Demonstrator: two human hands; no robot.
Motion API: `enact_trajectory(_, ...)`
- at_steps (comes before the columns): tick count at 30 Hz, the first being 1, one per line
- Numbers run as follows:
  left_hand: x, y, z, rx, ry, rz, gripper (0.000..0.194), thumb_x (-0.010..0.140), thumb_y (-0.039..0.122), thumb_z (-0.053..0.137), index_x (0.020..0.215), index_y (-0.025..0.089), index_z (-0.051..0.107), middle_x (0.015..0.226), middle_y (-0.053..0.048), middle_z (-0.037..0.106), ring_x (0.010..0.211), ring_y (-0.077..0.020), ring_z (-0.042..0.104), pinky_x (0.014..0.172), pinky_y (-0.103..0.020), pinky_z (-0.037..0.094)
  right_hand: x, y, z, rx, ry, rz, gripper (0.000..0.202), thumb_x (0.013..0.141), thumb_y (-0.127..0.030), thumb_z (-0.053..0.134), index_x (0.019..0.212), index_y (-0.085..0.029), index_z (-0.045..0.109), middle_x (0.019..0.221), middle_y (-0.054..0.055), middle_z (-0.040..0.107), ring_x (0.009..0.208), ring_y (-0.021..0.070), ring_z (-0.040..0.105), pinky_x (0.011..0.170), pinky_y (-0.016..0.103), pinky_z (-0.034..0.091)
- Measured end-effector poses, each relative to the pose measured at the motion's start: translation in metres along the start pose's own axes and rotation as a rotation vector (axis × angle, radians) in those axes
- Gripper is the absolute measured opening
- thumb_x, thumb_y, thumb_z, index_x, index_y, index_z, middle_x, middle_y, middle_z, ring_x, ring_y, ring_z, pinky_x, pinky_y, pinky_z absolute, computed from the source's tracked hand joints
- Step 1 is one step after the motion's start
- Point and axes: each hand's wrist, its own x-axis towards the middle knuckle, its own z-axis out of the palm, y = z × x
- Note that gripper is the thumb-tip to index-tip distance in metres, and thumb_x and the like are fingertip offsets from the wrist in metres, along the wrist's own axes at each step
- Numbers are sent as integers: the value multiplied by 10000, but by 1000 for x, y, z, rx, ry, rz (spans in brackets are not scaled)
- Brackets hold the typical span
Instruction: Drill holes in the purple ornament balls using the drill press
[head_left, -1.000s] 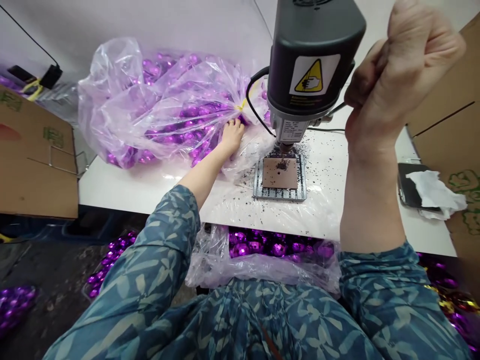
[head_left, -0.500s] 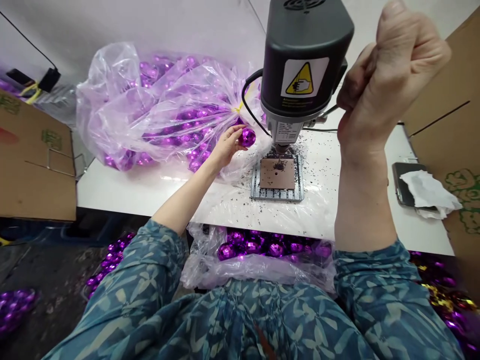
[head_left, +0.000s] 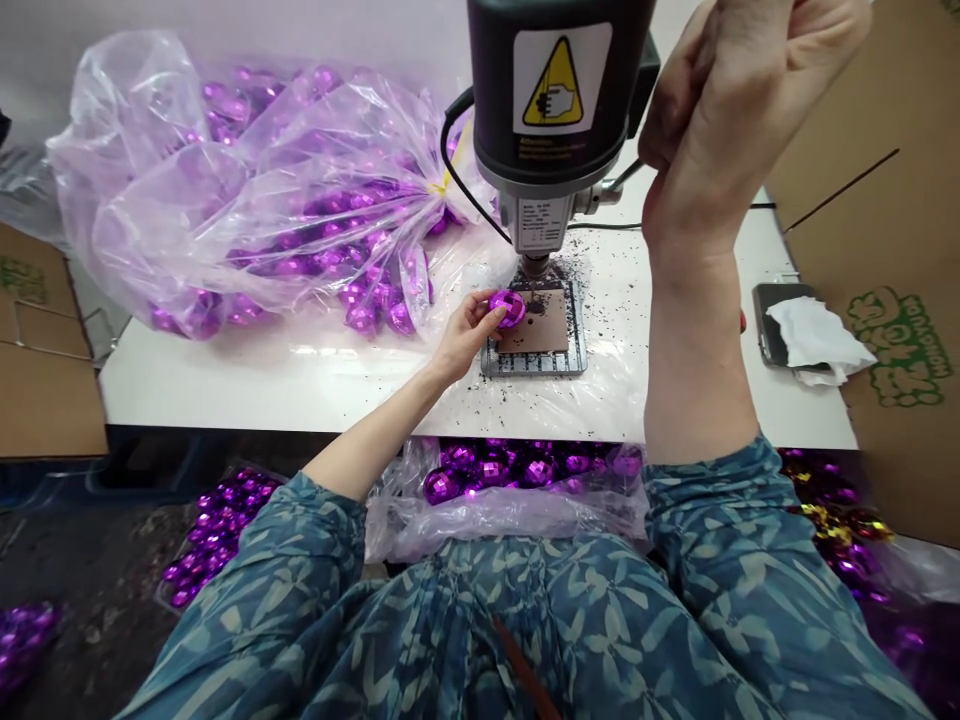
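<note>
A shiny purple faceted ball point(head_left: 508, 309) is pinched in the fingers of my left hand point(head_left: 466, 338), over the left edge of a brown board point(head_left: 546, 333). That board lies on the slotted metal base point(head_left: 534, 366) of a black drill press point(head_left: 559, 95) with a yellow warning label. Dark shavings are scattered over the board and around the base. Up at the right, my right hand point(head_left: 724, 95) is closed round the press's metal lever point(head_left: 627, 176), of which only a short piece shows. The drill's chuck point(head_left: 535, 264) is above the board.
A clear bag point(head_left: 262, 190) of purple balls, tied in yellow, covers the table's point(head_left: 225, 385) left side. More balls fill an open bag point(head_left: 517, 510) below the front edge. Right: a phone point(head_left: 772, 325) under white tissue point(head_left: 817, 335), beside a cardboard box point(head_left: 892, 240).
My left hand has carried the purple ball from beside the tied bag rightward to the board. My right hand remains closed at the lever. The whole view has shifted.
</note>
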Motion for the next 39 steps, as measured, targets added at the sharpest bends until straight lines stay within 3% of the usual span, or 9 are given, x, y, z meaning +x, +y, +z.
enact_trajectory(3, 4, -6, 3, 60, 22, 29, 510, 918, 552, 811, 1287, 245, 639, 1295, -112, 770, 1037, -202, 758, 743, -302, 637, -3, -6, -1, 4, -15, 3, 457, 1025, -136, 325, 596, -229, 198, 353, -102, 209, 301, 3, 262, 426, 158, 129)
enact_trajectory(9, 11, -7, 12, 82, -5, 58, 569, 879, 570, 847, 1274, 211, 650, 1268, -118, 780, 1100, -203, 757, 935, -335, 631, -5, -16, -3, -47, -115, 12, 453, 992, -117, 312, 550, -210, 291, 342, -115, 290, 314, -9, 275, 440, 155, 105)
enact_trajectory(15, 10, -5, 25, 295, 56, 104, 521, 836, 459, 910, 1253, 219, 709, 1091, -74, 807, 895, -191, 731, 819, -332, 613, -5, -21, -3, -122, -111, 32, 470, 965, -124, 297, 510, -213, 221, 332, -109, 260, 306, -26, 258, 431, 134, 101)
enact_trajectory(21, 5, -6, 37, 432, 71, 202, 512, 855, 375, 907, 1307, 254, 699, 1291, -101, 764, 1269, -282, 666, 1122, -461, 550, -4, -18, -1, -157, -98, 39, 465, 1002, -116, 265, 551, -222, 233, 331, -116, 249, 302, -32, 243, 439, 170, 104)
enact_trajectory(27, 5, -11, 39, 402, 64, 204, 501, 885, 408, 883, 1318, 261, 680, 1329, -108, 740, 1311, -288, 657, 1157, -486, 530, -16, -5, -11, -102, -68, -114, 416, 1040, -138, 296, 631, -193, 240, 388, -102, 248, 340, -34, 235, 462, 172, 89)
enact_trajectory(29, 5, -11, 39, 407, 64, 202, 499, 882, 400, 887, 1315, 266, 678, 1330, -110, 738, 1315, -288, 655, 1159, -488, 530, -28, -5, -17, -116, -80, -217, 453, 1040, -244, 435, 636, -185, 239, 428, -94, 265, 373, -34, 246, 468, 173, 147)
enact_trajectory(31, 5, -10, 39, 407, 62, 198, 503, 883, 403, 888, 1318, 266, 676, 1336, -112, 734, 1321, -292, 652, 1158, -489, 534, -41, -6, -23, -139, -59, -315, 554, 950, -459, 563, 621, -172, 223, 446, -84, 248, 398, -36, 216, 486, 193, 180)
enact_trajectory(33, 4, -9, 39, 406, 61, 190, 508, 888, 414, 882, 1326, 266, 672, 1343, -113, 729, 1324, -296, 650, 1147, -487, 545, -51, -6, -28, -168, -47, -342, 647, 862, -605, 577, 606, -152, 194, 453, -67, 241, 416, -33, 218, 513, 215, 191)
enact_trajectory(39, 4, -11, 38, 401, 63, 190, 509, 886, 409, 888, 1330, 281, 675, 1344, -106, 723, 1331, -297, 651, 1148, -488, 550, -64, 8, -42, -109, -30, -351, 704, 931, -632, 612, 660, -167, 159, 481, -49, 154, 411, 5, 212, 531, 271, 114)
